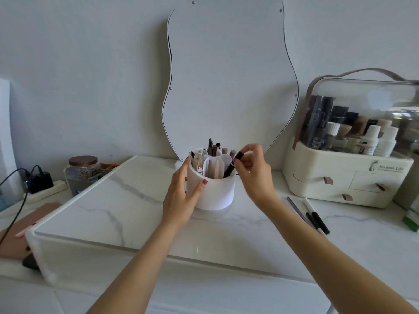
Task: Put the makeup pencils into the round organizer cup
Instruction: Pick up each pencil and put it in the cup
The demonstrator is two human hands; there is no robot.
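1. A round white cup (212, 189) stands on the marble-patterned bench (113, 200), just in front of a wavy-edged mirror (229, 75) fixed to the wall.
2. The left hand (183, 193) is curved around the cup's left side, thumb on its front wall and fingers at the rim; its grip rests on the cup rather than closing tight.
3. The right hand (254, 171) is raised at the cup's right edge, its grip pinched on the top end of a dark pencil (232, 165).
4. That pencil leans to the right, its lower end already inside the cup's right-hand compartment and its upper end above the rim.
5. Inside the cup, white dividers split the space; several other pencils and brushes (213, 148) stand upright toward the back, and a clear tube (199, 162) stands at the left.
6. On the bench to the right, well apart from the cup, more pencils (315, 218) lie side by side, partly behind the right forearm.
7. Further right sits a cream storage box (349, 177) with small drawers and a clear lid over bottles.
8. To the left, behind the bench's raised slab, are a glass jar (82, 173) with a brown lid and a black charger (40, 180) with its cable.
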